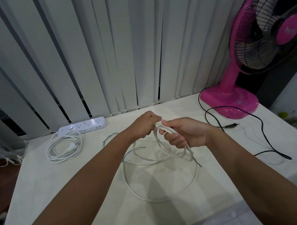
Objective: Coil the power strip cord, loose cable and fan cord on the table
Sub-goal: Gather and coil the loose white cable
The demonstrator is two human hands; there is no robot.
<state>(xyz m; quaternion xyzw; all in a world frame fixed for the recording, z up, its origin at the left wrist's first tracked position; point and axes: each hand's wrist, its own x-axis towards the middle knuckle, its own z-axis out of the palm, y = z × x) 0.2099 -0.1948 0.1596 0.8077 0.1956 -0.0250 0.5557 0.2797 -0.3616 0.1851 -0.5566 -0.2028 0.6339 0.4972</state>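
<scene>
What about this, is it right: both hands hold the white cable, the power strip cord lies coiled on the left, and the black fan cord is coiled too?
Not quite. The head view shows the black fan cord lying loose on the table, not coiled. The left hand and right hand do hold the white cable, and the power strip cord lies coiled.

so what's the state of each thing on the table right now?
power strip: unplugged, its plug lies loose.
power strip cord: coiled beside the strip.
loose cable: partly coiled, small loops in hand, big loop on the table.
fan cord: uncoiled, sprawled, plug free.
left hand: grips the loose cable.
right hand: holds the loops.
</scene>
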